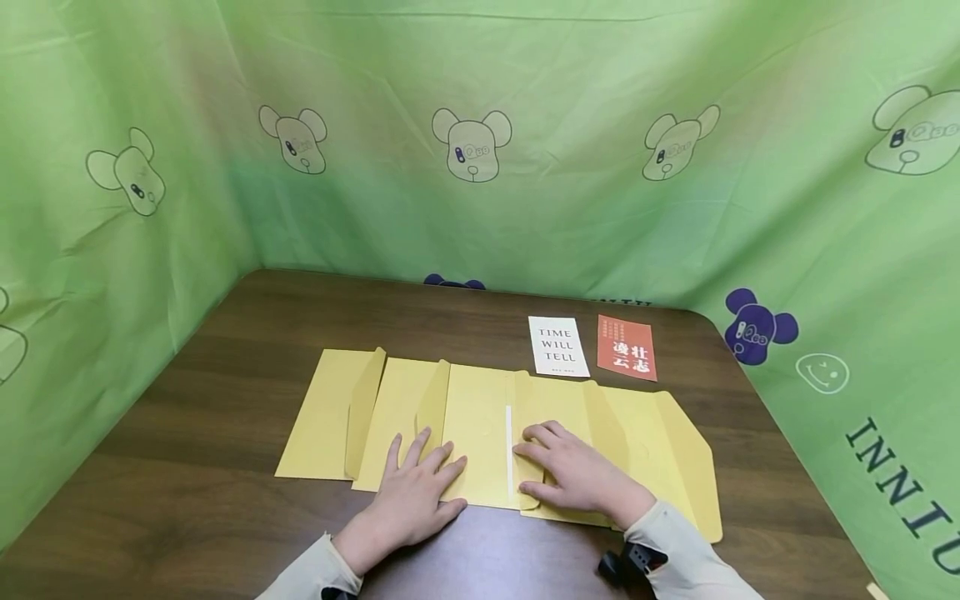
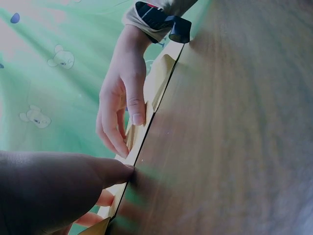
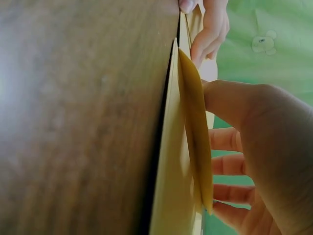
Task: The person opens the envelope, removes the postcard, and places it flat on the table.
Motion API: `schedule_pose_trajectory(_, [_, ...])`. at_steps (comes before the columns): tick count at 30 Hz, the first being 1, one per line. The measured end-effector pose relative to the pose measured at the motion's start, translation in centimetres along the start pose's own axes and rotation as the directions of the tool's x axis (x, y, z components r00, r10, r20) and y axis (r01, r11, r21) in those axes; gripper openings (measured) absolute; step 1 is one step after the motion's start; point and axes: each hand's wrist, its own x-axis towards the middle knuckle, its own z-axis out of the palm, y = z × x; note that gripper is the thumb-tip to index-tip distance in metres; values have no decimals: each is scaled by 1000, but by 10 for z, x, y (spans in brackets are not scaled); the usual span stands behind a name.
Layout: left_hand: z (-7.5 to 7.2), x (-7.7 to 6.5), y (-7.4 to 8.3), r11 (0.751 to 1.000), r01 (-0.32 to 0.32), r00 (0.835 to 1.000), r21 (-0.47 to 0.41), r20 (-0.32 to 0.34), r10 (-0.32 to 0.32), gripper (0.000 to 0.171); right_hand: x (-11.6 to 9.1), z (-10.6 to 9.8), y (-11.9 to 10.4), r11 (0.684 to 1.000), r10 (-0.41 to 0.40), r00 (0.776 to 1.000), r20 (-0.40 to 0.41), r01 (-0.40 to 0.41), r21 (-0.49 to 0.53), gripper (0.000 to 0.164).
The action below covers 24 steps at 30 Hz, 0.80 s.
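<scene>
Apparently braced: overlapping envelopes (image 1: pixel 474 404).
Left hand (image 1: pixel 415 498), splayed, seemingly steadies near side; right hand (image 1: pixel 576 471), loose-fingered, touches middle flap (image 1: pixel 527 407); neither grasps.

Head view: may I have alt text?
The left hand and right hand touch a row of five overlapping yellow envelopes on a brown table; a white card and red card lie beyond, before a green curtain.

Here my left hand (image 1: pixel 412 498) covers part of the yellow envelopes (image 1: pixel 480 400), my right hand (image 1: pixel 581 471) masks some of a flap (image 1: pixel 527 396), and both sleeves (image 1: pixel 693 558) run off the bottom edge! White card (image 1: pixel 557 342), bottom line (image 1: pixel 563 370) too tiny to read; red card (image 1: pixel 627 354), fine print (image 1: pixel 613 327) likewise! Behind the counter (image 1: pixel 187 450), a dark bear print (image 1: pixel 453 283) sits mostly hidden.
</scene>
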Motion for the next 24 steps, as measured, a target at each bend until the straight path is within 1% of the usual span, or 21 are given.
schedule_pose_trajectory(3, [0,0,0,1000,0,1000,-5,-4,-1,52,1,-1,2,998,6,1000,31,-8,65,43])
schedule_pose_trajectory(7, [-1,0,-1,1000,0,1000,-14,-13,0,52,4,-1,4,994,13,999,47,-18,109,44])
schedule_pose_trajectory(11, [-2,0,-2,1000,5,1000,-12,-9,-5,52,7,0,5,993,24,998,63,-31,114,48])
schedule_pose_trajectory(15, [-2,-1,-2,1000,12,1000,-14,0,-12,52,8,-1,4,990,51,995,89,-62,125,60])
schedule_pose_trajectory(17, [-2,-1,-3,1000,13,1000,-18,2,-13,53,8,-2,4,990,60,993,100,-72,124,63])
schedule_pose_trajectory(24, [-3,0,-1,1000,10,1000,-16,2,-10,53,8,-8,0,997,48,987,155,-58,60,60])
